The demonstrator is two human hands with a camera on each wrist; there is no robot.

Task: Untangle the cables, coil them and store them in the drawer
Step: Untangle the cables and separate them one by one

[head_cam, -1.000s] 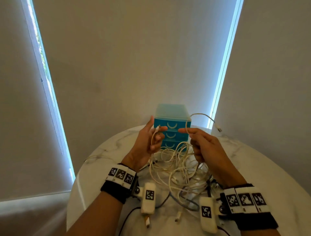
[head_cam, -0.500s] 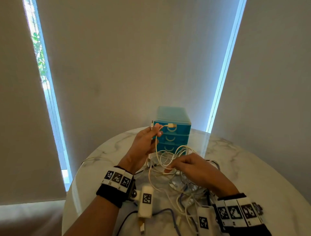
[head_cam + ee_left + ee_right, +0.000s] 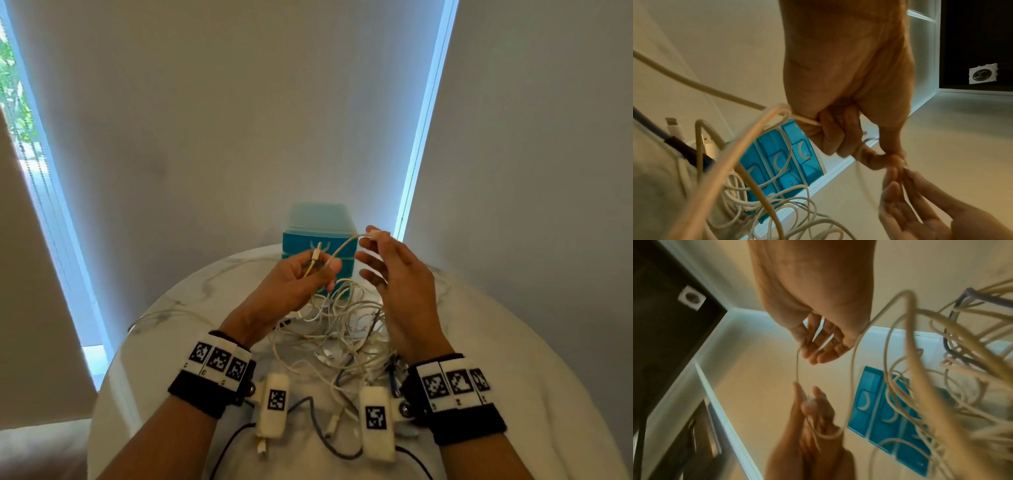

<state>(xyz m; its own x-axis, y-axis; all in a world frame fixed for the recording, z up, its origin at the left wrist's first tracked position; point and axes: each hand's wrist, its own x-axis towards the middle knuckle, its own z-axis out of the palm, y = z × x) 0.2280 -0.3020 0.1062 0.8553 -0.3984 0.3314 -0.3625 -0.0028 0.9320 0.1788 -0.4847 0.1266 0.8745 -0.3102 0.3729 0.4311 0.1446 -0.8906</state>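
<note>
Both hands are up above the table (image 3: 513, 342), working one thin cream cable (image 3: 337, 253). The left hand (image 3: 294, 284) has its fingers curled tight around it, and the plug end (image 3: 317, 255) pokes up just past the thumb. From there the cable arcs over to the right hand (image 3: 394, 274), which pinches it at the fingertips (image 3: 373, 234) while the other fingers stay spread and loose. So a short span runs hand to hand, right in front of the drawer box (image 3: 320, 222).

The rest of the cables (image 3: 342, 329) are a loose heap of round, smooth white and cream loops in the middle of the table, below and between the wrists, with a darker blue-grey one (image 3: 318, 431) trailing toward the near edge. The table is round with a glossy white marble look. The drawer box is teal plastic with a frosted top and pale crescent handles, sitting at the far edge, drawers closed.
</note>
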